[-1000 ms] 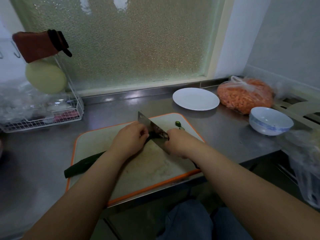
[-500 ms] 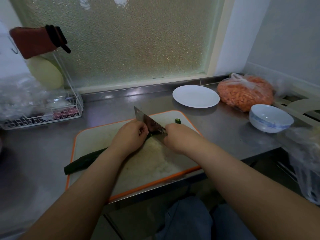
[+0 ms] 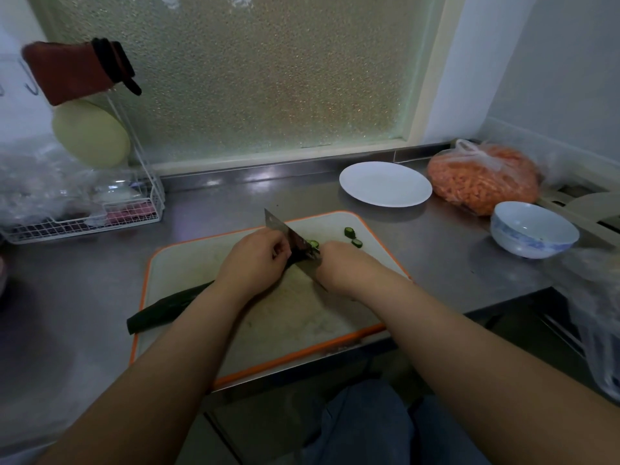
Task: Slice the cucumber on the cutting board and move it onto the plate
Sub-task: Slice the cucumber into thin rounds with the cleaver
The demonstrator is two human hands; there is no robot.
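Left hand (image 3: 256,260) clamps the cucumber (image 3: 167,308) down on the board (image 3: 188,260), fingers curled over it right at the cut end. Right hand (image 3: 342,266) grips the knife (image 3: 285,231), handle hidden in the fist, blade tip pointing away from the person, edge down at the cuke just beside the left knuckles.

Cuke's long axis runs diagonal: dark tail sticks out past the board's near-left edge, cut end under the left hand, mid-board. So most of it lies left of the blade, uncut. Looks like early going, only a few pieces done. Next cuts prob. mean the left hand creeping back along that axis twd the tail, blade following. Knuckles v. close to the steel, that's the risk.

Slices (image 3: 352,237) sit on the board's far-right corner, one more by the blade. Plate (image 3: 385,184) is beyond that corner, to the right, nearer the right hand, nothing on it yet. Nothing blocks the way from slices to plate. Bowl (image 3: 533,229) and an orange bag (image 3: 483,177) further right, rack (image 3: 84,219) far left, all well apart from the board.
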